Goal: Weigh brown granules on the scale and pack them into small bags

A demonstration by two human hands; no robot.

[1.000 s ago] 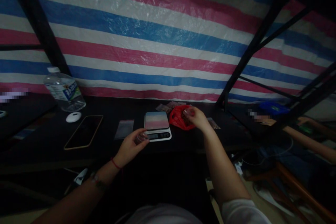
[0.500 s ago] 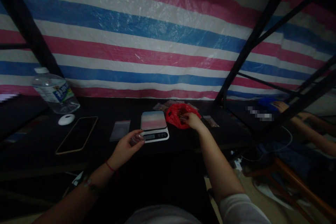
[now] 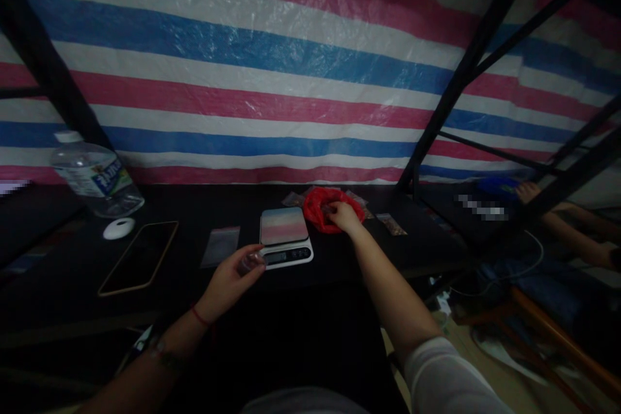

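On the dark worktop, a white scale sits in front of the person, its plate catching pinkish and bluish bands. Along its front edge runs a dark panel with a display; the figures on it are too small and dim to read, as are the marks beside them.

At the scale's near left corner, the left hand is curled part-way closed around a small clear cup, held between thumb and fingers. Just right of the scale lies a red bag, its mouth open. The right hand reaches into it with bent fingers; the fingertips are hidden, so how far they are open and what they grip cannot be told.

Small clear packets lie behind the bag, and another packet with brownish contents lies to its right. Left of the scale is a flat clear pouch, then a dark-screened phone, a rounded white object and a large clear bottle. The bottle's blue label carries bold white characters, too blurred to make out.

Behind everything hangs a striped sheet. Far right, another person's hand is beside something blue.
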